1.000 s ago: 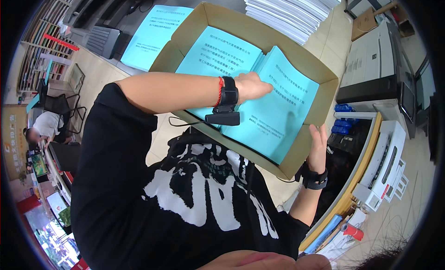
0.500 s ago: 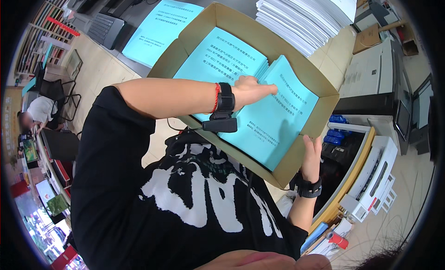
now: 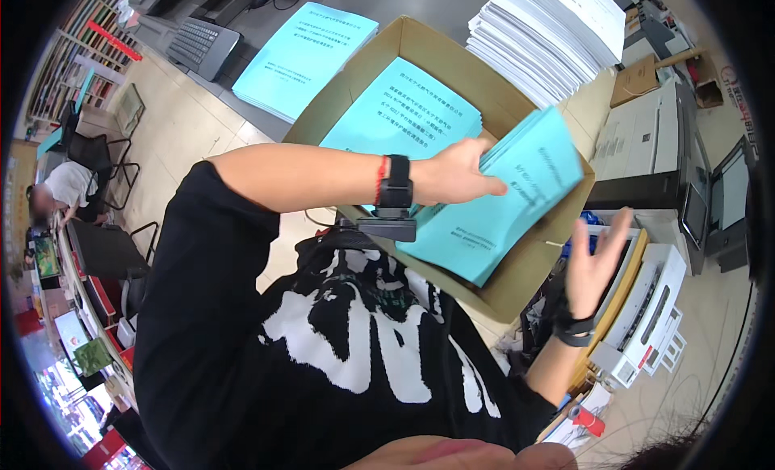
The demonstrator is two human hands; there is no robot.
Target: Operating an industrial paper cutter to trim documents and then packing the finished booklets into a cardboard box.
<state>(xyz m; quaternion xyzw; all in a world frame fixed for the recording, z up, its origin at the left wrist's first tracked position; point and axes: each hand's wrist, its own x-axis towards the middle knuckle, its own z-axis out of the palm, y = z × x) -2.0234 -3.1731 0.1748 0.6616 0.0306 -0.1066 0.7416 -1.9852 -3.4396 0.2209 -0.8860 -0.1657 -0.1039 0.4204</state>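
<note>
My left hand is closed on the edge of a stack of light blue booklets, thumb on the top cover and fingers behind. This stack is tilted up in an open brown cardboard box, its far corner smeared by motion. A second blue stack lies in the box's left part, partly under my forearm. To the right of the box, my right hand is raised with fingers spread, holding nothing and apart from the booklets.
More blue booklets lie on the dark desk beside a keyboard. A tall pile of white paper stands behind the box. Printers and a white machine stand on the right. Another person sits far left.
My left hand has taken hold of the right-hand stack of booklets and tilted it up. My right hand has moved away from the box wall, rightward, and opened.
</note>
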